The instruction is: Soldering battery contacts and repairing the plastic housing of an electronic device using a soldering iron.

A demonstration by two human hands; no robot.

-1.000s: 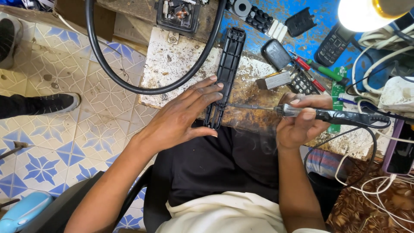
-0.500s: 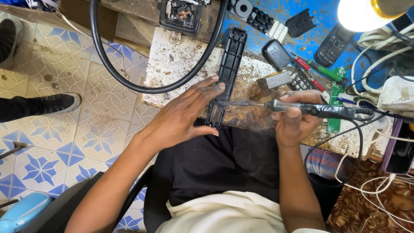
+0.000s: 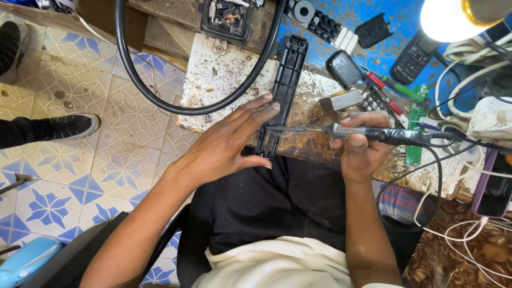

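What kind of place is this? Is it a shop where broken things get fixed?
Probably a small electronics repair bench. The right hand holds a soldering iron to a long black plastic casing, steadied by the left hand. A green circuit board and screwdrivers lie nearby.

A thick black cable (image 3: 160, 101) is looped over the stained worktop (image 3: 224, 69) and the patterned floor tiles (image 3: 80, 176). A lit lamp (image 3: 453, 18) is seen at the top right, above a dark phone (image 3: 413, 56). Two screwdrivers (image 3: 394, 88), a green circuit board (image 3: 416, 125) and a rubber keypad (image 3: 320, 18) are laid on the blue surface. A black shoe (image 3: 69, 127) is placed on the floor.
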